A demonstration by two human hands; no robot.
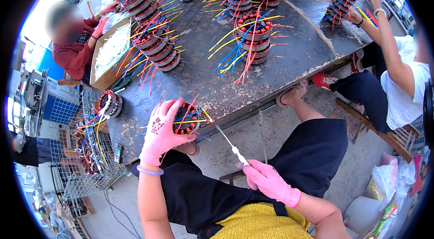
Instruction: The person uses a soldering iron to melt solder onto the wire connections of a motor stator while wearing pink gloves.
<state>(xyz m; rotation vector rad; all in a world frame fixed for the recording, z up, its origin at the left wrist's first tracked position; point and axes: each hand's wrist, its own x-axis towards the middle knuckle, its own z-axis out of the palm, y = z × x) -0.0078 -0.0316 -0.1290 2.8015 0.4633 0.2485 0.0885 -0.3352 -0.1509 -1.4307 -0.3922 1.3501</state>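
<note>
We keep our left hand [162,130], in a pink glove, curved around a wound ring [187,121], the thumb at its lower side and the fingers over its upper side. This ring is at the near edge of the dark tabletop [199,78], and red, blue and yellow wires stick out from it. Our right hand [270,180], gloved also, is closed around the end of a thin tool [235,151] with a white part; its tip points to the wires, but if it touches them we cannot tell. Farther away, we see a stack of similar rings [254,42]. At the left, one more ring [110,103] lies near the tabletop's corner.
</note>
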